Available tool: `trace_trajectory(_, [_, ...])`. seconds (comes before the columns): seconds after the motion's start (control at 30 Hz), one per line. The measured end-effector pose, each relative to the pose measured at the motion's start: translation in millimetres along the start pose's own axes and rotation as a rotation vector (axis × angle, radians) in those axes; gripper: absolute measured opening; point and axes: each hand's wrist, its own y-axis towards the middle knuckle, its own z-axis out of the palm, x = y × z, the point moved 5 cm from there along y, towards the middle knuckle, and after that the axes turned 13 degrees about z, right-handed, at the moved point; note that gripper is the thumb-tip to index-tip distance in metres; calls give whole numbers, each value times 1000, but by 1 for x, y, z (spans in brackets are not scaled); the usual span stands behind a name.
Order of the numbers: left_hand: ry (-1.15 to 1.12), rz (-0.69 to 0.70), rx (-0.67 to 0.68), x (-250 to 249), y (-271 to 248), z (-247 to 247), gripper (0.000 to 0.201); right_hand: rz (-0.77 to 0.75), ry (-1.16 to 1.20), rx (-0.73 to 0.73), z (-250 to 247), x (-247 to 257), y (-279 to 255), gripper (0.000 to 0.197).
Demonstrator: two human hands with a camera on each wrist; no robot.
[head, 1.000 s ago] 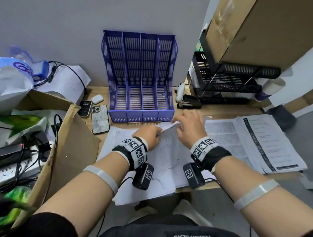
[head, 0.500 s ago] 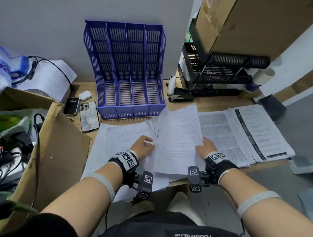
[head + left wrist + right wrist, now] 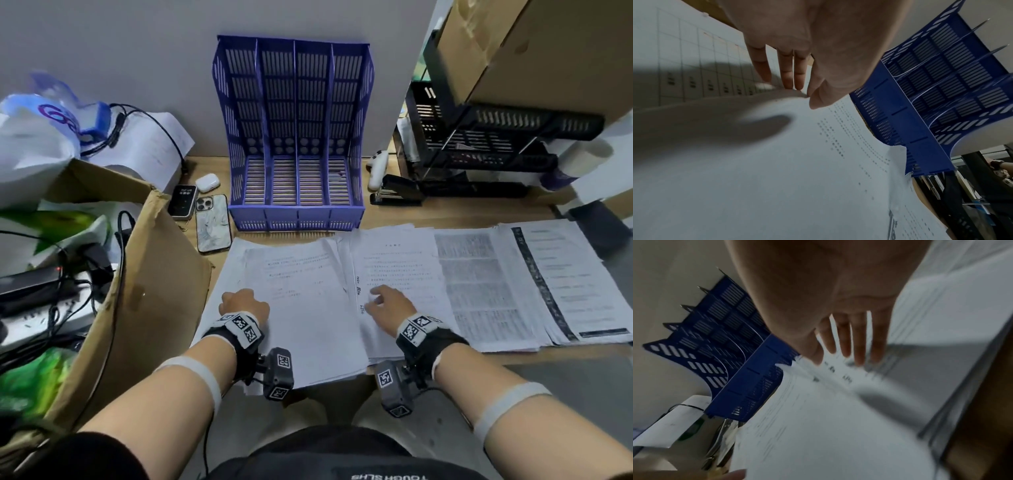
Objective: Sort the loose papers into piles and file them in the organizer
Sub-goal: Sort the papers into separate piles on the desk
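Observation:
The blue four-slot organizer stands against the wall, its slots holding no paper. Printed papers lie in piles along the desk's front edge: a left pile, a middle pile and further piles on the right. My left hand is at the left pile's left edge. In the left wrist view its thumb and fingers pinch the raised edge of the top sheet. My right hand lies on the middle pile with straight, spread fingers.
A cardboard box crowds the left side. Two phones and an earbud case lie left of the organizer. A stapler, a white controller and a black tray rack stand to its right.
The sheet both hands held up half a second ago now lies on the middle pile under my right hand. My left hand has shifted to the left pile's edge.

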Motion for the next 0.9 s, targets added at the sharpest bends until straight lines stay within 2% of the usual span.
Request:
trace_trajectory(0.03, [17,5,18,2,-2,0,37,19,-27,104,15,4,0,38])
trace_trajectory(0.1, [1,16,54,6,-3,1,36,23,-73,154,37,8,1,28])
trace_trajectory(0.2, [-125,89,104,10,0,10,24,-11,-2,76,46,8,-1,23])
trace_trajectory(0.27, [-198,113,91,10,-1,11,25,-53,13,6,41,10,-6,13])
trace_trajectory(0.3, [-234,129,69,10,-3,10,17,-85,11,-27,36,12,-9,12])
trace_trajectory(0.43, [-406,91,-48,13,-2,5,46,-120,144,-106,10,17,-8,13])
trace_trajectory(0.57, [-491,132,-84,1,-1,2,52,-99,289,-222,-24,7,-5,16])
trace_trajectory(0.63, [-646,168,13,-17,-6,9,53,-69,322,-253,-38,-2,-4,16])
trace_trajectory(0.73, [-893,187,269,-52,-23,25,51,-48,314,-238,-50,-12,-4,13])
trace_trajectory(0.8, [-901,253,342,-72,-29,33,44,-35,333,-251,-56,-18,-4,16])
trace_trajectory(0.9, [-833,367,412,-94,-32,43,35,22,395,-368,-72,-31,-5,25])
